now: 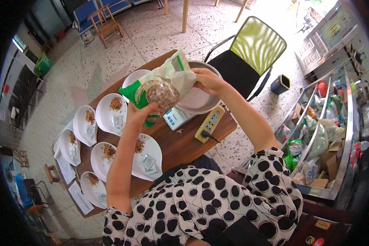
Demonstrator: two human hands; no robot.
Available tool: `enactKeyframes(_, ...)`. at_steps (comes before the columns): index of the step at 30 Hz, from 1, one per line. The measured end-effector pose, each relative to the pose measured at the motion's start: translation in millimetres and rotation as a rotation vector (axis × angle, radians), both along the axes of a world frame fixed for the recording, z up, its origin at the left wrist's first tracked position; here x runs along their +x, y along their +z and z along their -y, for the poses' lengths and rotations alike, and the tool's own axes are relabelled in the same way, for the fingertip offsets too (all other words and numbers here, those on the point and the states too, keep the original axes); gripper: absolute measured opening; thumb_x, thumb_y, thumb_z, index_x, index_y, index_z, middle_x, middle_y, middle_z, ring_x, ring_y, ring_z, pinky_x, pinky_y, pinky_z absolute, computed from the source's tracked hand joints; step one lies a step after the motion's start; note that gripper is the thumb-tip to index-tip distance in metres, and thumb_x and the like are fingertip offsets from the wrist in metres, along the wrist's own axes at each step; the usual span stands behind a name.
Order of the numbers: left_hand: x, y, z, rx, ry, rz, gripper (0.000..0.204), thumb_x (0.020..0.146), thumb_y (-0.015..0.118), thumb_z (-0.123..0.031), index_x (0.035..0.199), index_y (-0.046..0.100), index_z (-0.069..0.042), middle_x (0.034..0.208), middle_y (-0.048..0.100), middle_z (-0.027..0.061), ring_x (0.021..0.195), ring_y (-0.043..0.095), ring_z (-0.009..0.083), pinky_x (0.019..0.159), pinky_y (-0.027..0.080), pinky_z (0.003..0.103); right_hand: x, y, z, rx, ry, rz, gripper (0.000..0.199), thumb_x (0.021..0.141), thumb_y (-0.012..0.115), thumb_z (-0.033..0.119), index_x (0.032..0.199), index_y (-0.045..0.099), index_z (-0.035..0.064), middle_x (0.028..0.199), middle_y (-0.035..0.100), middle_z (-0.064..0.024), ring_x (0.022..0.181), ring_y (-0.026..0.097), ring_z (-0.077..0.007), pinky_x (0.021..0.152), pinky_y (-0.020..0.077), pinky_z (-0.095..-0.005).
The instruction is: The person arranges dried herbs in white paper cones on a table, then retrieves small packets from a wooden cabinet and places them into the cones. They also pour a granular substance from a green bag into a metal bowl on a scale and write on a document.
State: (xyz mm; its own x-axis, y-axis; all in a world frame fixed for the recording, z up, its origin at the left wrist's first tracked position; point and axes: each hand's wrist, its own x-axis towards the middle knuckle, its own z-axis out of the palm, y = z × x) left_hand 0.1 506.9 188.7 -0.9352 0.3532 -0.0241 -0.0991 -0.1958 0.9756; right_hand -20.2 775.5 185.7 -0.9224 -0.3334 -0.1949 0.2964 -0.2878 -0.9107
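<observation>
Both my hands hold a green and white plastic bag over the wooden table. Through its clear window show pale, brownish chunky pieces. My left hand is closed round the lower left side of the bag, thumb across its front. At the bag's upper right end, my right hand pinches the white plastic edge. Just behind and beneath that end is a wide metal bowl, partly covered by the bag. A white digital scale with blue buttons shows at the bowl's near edge, partly hidden by it.
Several white scoop-shaped dishes with brown bits and small sachets stand on the table. A power strip with a black plug lies right of the scale. Beyond are a green-backed chair, a bin and shelves of bagged goods.
</observation>
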Motion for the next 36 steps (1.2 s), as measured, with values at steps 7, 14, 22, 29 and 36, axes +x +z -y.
enactKeyframes(7,-13.2,14.4,-21.3,-0.281,0.003,-0.156,0.055,0.066,0.070,-0.008,0.116,0.049,-0.001,0.108,0.057,0.0080,0.096,0.056,0.0176,0.083,0.045,0.030,-14.4,-64.2,-8.9,-0.124,-0.095,-0.002,0.024,0.085,0.057,0.018,0.102,0.059,0.0017,0.092,0.059,-0.0028,0.082,0.055,-0.0112,0.075,0.0443,-0.0239)
enactKeyframes(14,-18.8,12.6,-28.2,-0.418,-0.005,-0.166,0.053,0.065,0.071,-0.014,0.112,0.051,-0.001,0.104,0.058,0.0074,0.094,0.055,0.0162,0.081,0.044,0.029,-10.8,-73.2,-18.0,0.144,-0.078,-0.024,0.020,0.083,0.059,0.017,0.098,0.060,0.0024,0.086,0.059,-0.0010,0.078,0.054,-0.0076,0.069,0.0438,-0.0221)
enactKeyframes(22,-18.3,14.9,-26.1,-0.361,0.004,-0.177,0.053,0.066,0.071,-0.016,0.113,0.050,-0.001,0.103,0.058,0.0073,0.093,0.056,0.0172,0.081,0.045,0.030,-20.0,-65.8,-19.2,0.467,-0.104,-0.171,0.022,0.083,0.058,0.017,0.095,0.061,-0.0013,0.086,0.060,-0.0029,0.077,0.055,-0.0087,0.068,0.0443,-0.0224)
enactKeyframes(29,-23.9,-32.9,0.7,-0.082,0.040,0.173,0.053,0.069,0.068,-0.009,0.117,0.047,-0.003,0.107,0.057,0.0093,0.092,0.058,0.0232,0.078,0.050,0.037,-28.2,-41.6,-2.6,0.522,-0.133,-0.362,0.021,0.076,0.059,0.018,0.085,0.065,0.0006,0.066,0.062,-0.0035,0.062,0.054,-0.0074,0.057,0.0435,-0.0238)
enactKeyframes(36,-15.3,-64.6,13.5,0.274,0.065,0.338,0.062,0.070,0.068,-0.009,0.124,0.038,-0.001,0.116,0.051,0.0119,0.103,0.053,0.0244,0.088,0.045,0.037,-32.7,11.8,24.4,0.728,-0.034,-0.533,0.022,0.076,0.057,0.022,0.087,0.066,0.0056,0.069,0.064,-0.0098,0.063,0.060,-0.0153,0.062,0.0469,-0.0292)
